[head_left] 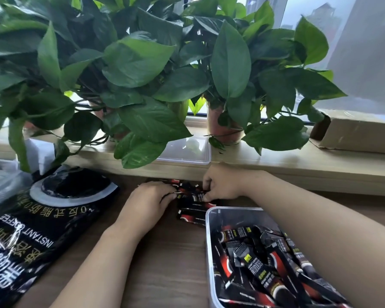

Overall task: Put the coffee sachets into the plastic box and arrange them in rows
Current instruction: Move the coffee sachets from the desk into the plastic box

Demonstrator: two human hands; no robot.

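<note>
A: Layout, large to small?
B: Desk (165, 263) carrying big coffee bag (31, 230) at left and plastic box (207, 241) at right front. Box part filled with jumbled sachets (265, 270), no rows yet. Loose sachets (193, 210) heaped just beyond box, near the sill.
A: Hands?
B: Left hand (147, 203) and right hand (222, 183) either side of heap, fingers (171, 195) curled in, pinching loose sachets.
A: Handling?
B: Probably light, thin, slick, bendable. Best bunched across the middles, ends aligned.
</note>
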